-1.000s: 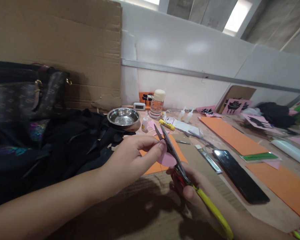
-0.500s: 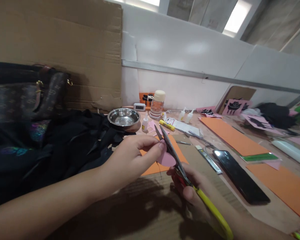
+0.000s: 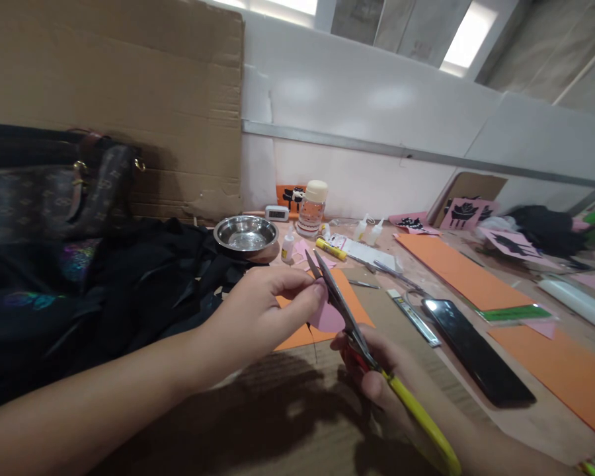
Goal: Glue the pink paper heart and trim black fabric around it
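My left hand (image 3: 272, 314) pinches a small piece of pink paper (image 3: 328, 318) between thumb and fingers. Scissors (image 3: 419, 413) with yellow and red handles are gripped in my right hand (image 3: 377, 370). Their blades point up and away from me, slightly apart at the tips, and lie against the right edge of the pink paper. A thin dark strand hangs below the paper. Under both hands is an orange sheet (image 3: 359, 307) on the table, partly covered by my left hand.
A steel bowl (image 3: 246, 233), glue bottle (image 3: 287, 246), yellow glue stick (image 3: 331, 249) and lidded jar (image 3: 312, 210) stand beyond my hands. To the right lie a box-cutter blade case (image 3: 413, 317), black phone (image 3: 478, 350) and orange sheets (image 3: 463, 271). Black cloth (image 3: 153, 284) covers the left side.
The pink paper has shifted and turned a little in my left fingers, and less of it reaches past the blades. The scissors have hardly moved.
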Demonstrator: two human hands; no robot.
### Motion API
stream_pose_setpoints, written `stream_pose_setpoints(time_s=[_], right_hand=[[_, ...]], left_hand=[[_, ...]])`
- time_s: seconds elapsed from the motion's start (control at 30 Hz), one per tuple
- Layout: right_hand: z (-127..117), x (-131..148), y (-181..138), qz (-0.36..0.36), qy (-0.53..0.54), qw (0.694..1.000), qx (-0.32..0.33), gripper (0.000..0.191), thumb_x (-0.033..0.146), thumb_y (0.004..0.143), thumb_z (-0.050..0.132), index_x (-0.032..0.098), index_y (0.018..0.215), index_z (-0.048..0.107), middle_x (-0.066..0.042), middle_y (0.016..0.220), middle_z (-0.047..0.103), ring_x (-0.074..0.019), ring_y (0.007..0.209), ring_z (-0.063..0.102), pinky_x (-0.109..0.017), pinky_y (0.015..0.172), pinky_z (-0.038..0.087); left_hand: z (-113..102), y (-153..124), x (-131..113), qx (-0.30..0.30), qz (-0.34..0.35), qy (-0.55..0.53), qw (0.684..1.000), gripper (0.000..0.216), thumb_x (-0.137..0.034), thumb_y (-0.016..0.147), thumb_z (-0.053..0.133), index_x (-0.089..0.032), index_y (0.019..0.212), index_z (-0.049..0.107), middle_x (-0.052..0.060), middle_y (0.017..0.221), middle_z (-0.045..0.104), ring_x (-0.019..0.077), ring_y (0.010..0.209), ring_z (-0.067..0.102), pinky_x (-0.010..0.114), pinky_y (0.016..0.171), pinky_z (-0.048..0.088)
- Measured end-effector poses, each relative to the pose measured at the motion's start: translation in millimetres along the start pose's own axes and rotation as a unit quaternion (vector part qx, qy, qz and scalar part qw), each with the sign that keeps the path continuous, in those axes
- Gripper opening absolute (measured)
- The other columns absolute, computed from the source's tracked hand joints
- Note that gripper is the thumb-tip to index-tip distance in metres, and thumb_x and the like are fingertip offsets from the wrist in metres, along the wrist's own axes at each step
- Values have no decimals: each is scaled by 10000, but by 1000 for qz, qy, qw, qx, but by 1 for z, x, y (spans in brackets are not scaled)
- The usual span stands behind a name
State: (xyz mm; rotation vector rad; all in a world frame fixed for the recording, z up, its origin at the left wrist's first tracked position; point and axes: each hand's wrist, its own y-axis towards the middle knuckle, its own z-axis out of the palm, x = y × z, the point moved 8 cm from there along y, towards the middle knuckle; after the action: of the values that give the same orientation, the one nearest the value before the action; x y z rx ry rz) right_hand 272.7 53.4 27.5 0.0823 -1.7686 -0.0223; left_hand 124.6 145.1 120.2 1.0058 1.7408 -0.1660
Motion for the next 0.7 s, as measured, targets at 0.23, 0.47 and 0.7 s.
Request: stream_pose_setpoints(time_s=[0.23,0.47,0.7], right_hand=[[4,6,2,-1,4,1000,11,616,781,762,729,209,990,698,-9,769,577,-167,660,490,-281,587,431],[-1,-5,1,7,10,1000,0,557,701,770,783,217,1035,705,11,738,543,-156,648,452,-273,579,384],[-6,-11,5,4,8,1000,-24,617,710,662,865,204,988,727,37,682,487,-133,603,387,-262,534,339]], left_hand=[[1,1,2,7,-5,-12,1000,339,-331,1007,524,-177,752,687,7,741,695,163,727,669,264,699,534],[0,1,0,3,-6,-14,1000,314,-293,993,532,-168,773,718,19,765,733,170,743,692,263,697,538],[-6,3,-3,5,4,-3,1000,325,-286,991,547,-183,729,709,14,752,758,165,735,708,258,690,545]])
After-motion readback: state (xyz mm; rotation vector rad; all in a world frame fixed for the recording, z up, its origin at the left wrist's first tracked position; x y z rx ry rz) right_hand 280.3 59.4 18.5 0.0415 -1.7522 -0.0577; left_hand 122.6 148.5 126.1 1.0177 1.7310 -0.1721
